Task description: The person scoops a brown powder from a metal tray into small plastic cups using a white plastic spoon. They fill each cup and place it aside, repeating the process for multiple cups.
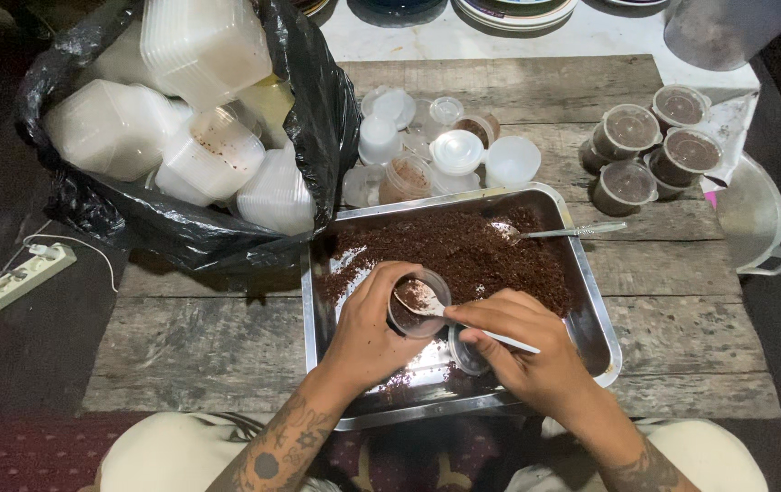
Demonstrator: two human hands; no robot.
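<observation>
Left hand (368, 328) wrapped around small clear cup (420, 305) over steel tray (596, 301); right hand (527, 351) pinching spoon (463, 319), tipping brown crumbs into it

You see dark reddish-brown crumbly flakes (463, 251) in a silvery steel tray (591, 301) — beside it, a glossy black plastic bag (318, 118) of milky-white tubs.
</observation>
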